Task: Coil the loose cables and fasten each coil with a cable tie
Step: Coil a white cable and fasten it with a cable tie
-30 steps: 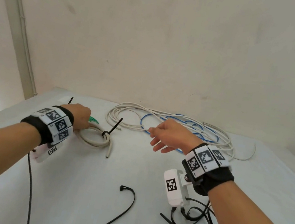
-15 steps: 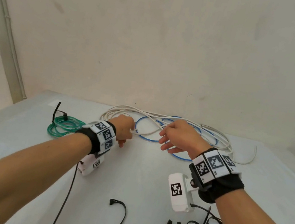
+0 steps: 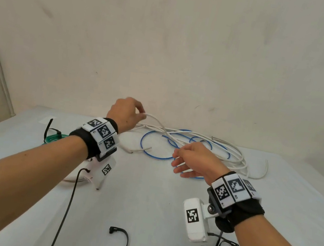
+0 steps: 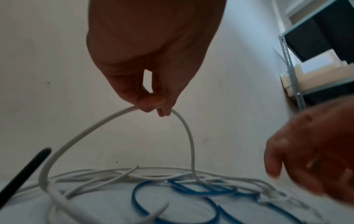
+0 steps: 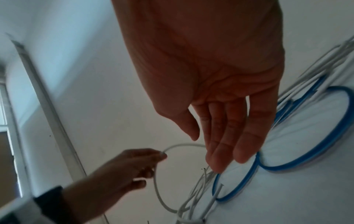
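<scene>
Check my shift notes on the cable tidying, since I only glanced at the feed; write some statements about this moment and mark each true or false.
1. The left hand pinches the white cable and holds it above the table. True.
2. The right hand grips the blue cable. False: its fingers are straight and hold nothing.
3. The green coil already carries a black tie. True.
4. The blue cable is fastened with a tie. False: it lies in loose loops, tangled with the white cable.
5. Spare black cable ties lie on the near part of the table. True.
</scene>
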`<state>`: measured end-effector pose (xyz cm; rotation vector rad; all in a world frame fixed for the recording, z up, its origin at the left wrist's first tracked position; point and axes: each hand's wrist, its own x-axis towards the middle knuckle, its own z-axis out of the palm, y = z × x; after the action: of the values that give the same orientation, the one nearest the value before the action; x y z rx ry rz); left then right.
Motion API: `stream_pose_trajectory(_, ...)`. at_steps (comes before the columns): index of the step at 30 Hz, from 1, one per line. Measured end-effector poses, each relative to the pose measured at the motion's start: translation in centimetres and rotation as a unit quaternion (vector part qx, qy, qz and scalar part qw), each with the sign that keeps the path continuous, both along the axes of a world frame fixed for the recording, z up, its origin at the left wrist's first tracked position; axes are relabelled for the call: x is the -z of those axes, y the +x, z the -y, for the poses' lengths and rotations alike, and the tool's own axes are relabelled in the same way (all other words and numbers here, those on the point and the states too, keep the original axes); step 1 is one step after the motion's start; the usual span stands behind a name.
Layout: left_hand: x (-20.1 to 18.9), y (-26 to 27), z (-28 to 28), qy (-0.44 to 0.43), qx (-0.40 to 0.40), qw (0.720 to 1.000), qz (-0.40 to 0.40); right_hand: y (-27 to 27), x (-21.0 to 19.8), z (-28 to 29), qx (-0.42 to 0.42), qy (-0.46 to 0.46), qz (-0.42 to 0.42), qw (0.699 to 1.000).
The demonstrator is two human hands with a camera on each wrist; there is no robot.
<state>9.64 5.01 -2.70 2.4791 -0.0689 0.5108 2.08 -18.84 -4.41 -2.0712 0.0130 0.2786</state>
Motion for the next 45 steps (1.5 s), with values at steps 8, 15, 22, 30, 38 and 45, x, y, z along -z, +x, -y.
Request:
stream_pose_trajectory(8,-4.2,-2.2,-0.2,-0.159,0.083,0.982,0.057,0.1,0.8,-1.2,-0.023,0.005,0.029,0.999)
stream_pose_trajectory(15,-8.0,-5.6,1.2,-0.154,0.208,0.961,0.097,0.1,-1.1,-1.5,-0.063,0.077,0.124,0.987)
stream_pose_trajectory(22,-10.3,-7.5,2.6,-0.191,0.263,0.938,0.118,-0.2,-3.7,-2.4,0.04,0.256,0.138,0.956)
stream_pose_trajectory(30,-9.6,-6.5,1.5,-0.359,0.171,0.914,0.086,-0.9,-2.4,-1.2,-0.005,-0.145,0.134,0.98)
stream_pose_trajectory(38,-8.7,-6.2,0.1,-0.456,0.073,0.885,0.051,-3.3,-2.8,0.4,-0.089,-0.038,-0.001,0.995)
stream_pose_trajectory(45,-8.0,-7.5,0.2,-0.344,0.132,0.929,-0.006,-2.5,-4.2,1.4,0.008,0.223,0.201,0.954)
